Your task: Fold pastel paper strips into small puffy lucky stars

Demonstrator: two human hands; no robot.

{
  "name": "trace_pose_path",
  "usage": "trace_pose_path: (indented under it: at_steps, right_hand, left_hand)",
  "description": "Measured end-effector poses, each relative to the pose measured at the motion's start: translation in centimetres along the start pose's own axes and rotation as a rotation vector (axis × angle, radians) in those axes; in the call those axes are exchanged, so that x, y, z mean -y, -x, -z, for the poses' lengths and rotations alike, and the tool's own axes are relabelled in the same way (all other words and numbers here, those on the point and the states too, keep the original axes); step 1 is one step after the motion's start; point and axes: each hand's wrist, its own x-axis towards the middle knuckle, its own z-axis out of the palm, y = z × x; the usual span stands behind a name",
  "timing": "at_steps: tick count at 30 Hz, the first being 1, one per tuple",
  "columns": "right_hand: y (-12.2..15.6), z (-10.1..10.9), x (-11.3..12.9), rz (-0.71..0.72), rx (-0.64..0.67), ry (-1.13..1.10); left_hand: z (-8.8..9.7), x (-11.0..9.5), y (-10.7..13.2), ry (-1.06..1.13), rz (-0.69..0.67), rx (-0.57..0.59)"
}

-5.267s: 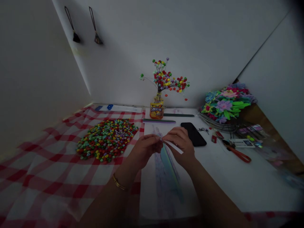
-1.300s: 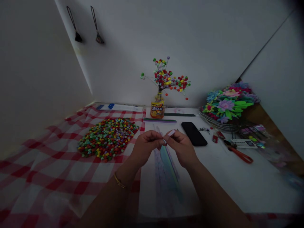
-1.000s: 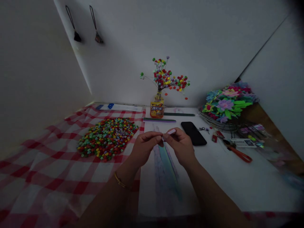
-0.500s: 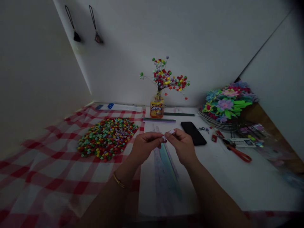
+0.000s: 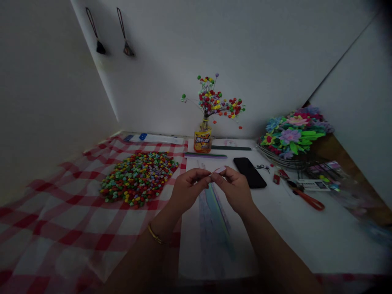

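Between the fingertips of both hands is a small pale paper strip (image 5: 219,169), whose end shows above my right fingers. My left hand (image 5: 190,187) pinches it from the left, thumb and forefinger pressed together. My right hand (image 5: 234,188) pinches it from the right, its thumb meeting the left fingertips. How the strip is folded is hidden by the fingers. Below the hands lie long pastel paper strips (image 5: 218,216) in blue, green and lilac. Left of my left hand a heap of colourful folded paper stars (image 5: 139,179) rests on the checked cloth.
A drink bottle (image 5: 202,141) holds stems topped with stars. Further right lie a black phone (image 5: 249,172), orange-handled pliers (image 5: 309,201) and a basket of fuzzy flowers (image 5: 290,132). Dark and lilac strips (image 5: 206,155) lie before the bottle. A red-and-white checked cloth (image 5: 61,228) covers the left side.
Both hands have drawn closer, fingertips now meeting. The part of the pale strip that showed between them is now mostly covered. The view has shifted very slightly.
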Motion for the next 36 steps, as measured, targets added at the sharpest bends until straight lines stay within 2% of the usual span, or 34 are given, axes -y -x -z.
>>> trace_pose_path:
  at_steps: [5,10,15,20,22,24,28,31,36]
  right_hand:
    - [0.1,-0.3,0.0,-0.010,0.007,-0.010]
    - [-0.1,-0.6,-0.1,0.002,0.053,-0.161]
    - [-0.1,-0.6,-0.1,0.055,0.026,-0.159]
    - [0.1,-0.9,0.0,0.027,0.059,-0.220]
    - [0.2,-0.9,0.2,0.056,0.043,-0.175]
    - [0.3,-0.8,0.4,0.148,-0.007,-0.070]
    - [0.3,0.0,0.7,0.396,-0.093,0.193]
    - [0.3,0.5,0.6,0.546,-0.057,0.332]
    - [0.3,0.7,0.3,0.647,0.015,0.395]
  left_hand:
    - [0.2,-0.1,0.2,-0.153,-0.067,0.039]
    - [-0.1,0.0,0.3,-0.247,-0.151,-0.021]
    - [-0.6,-0.2,0.7,-0.323,-0.217,-0.048]
    - [-0.6,-0.7,0.9,-0.355,-0.304,-0.093]
    - [-0.6,-0.5,0.8,-0.304,-0.266,-0.100]
    - [-0.7,-0.4,0.7,-0.190,-0.176,-0.081]
    - [-0.8,-0.5,0.5,0.190,0.087,0.069]
    - [-0.7,-1.0,0.4,0.417,0.229,0.182]
    - [-0.1,-1.1,0.4,0.571,0.372,0.210]
